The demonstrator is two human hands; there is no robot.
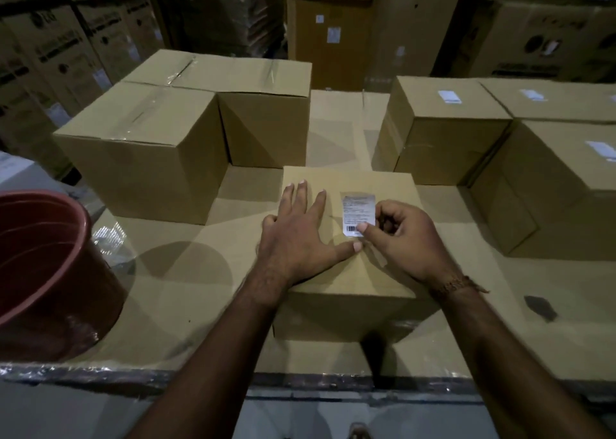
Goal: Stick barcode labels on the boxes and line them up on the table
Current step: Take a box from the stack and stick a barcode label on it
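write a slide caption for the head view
Right hand pressing barcode label onto box steadied by left hand.

Your arms are bare — no sleeves; a thin braided thread band circles your right wrist.

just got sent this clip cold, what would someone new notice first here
The eye lands on the plain brown cardboard box at the table's near centre, where the right hand pinches a small white barcode label onto its top while the left hand lies flat beside it. A large reddish-brown plastic bucket sits at the near left edge. Labelled cardboard boxes stand at the right, unlabelled taped ones at the left.
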